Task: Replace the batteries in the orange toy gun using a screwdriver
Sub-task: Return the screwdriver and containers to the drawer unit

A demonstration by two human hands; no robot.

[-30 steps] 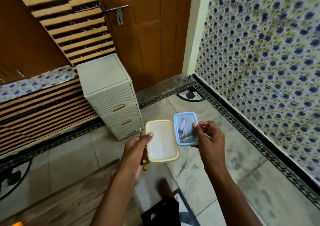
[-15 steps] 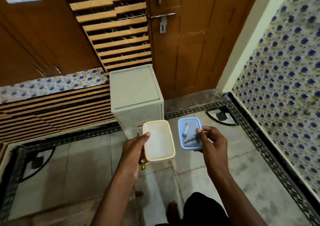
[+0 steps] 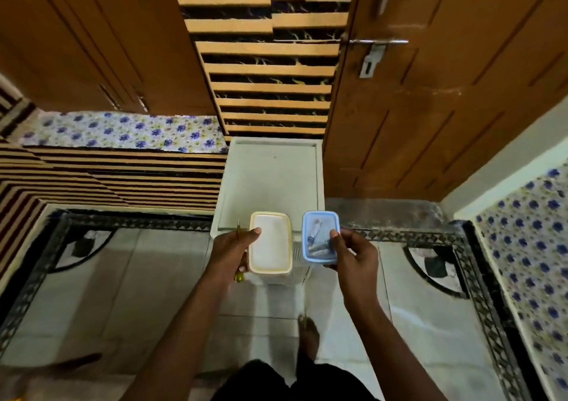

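Observation:
My left hand point(image 3: 232, 251) grips a cream-lidded white plastic box point(image 3: 270, 242) and, against the same palm, a yellow-handled screwdriver point(image 3: 239, 274) whose thin shaft sticks up past my knuckles. My right hand point(image 3: 353, 254) holds a small blue-rimmed clear box point(image 3: 319, 234) by its right side, thumb on the rim. Several batteries point(image 3: 318, 243) lie inside it. Both boxes hover just above the near edge of a white plastic drawer unit point(image 3: 273, 173). No orange toy gun is in view.
The drawer unit stands against a striped wall beside a brown wooden door point(image 3: 430, 93) with a metal latch. A ledge with floral cloth point(image 3: 123, 131) runs left. Floral tiles cover the right wall. My bare foot point(image 3: 309, 333) is on the pale tiled floor below.
I have walked up to the drawer unit; it now lies directly under the two boxes. Both hands keep the same hold on their boxes and the screwdriver.

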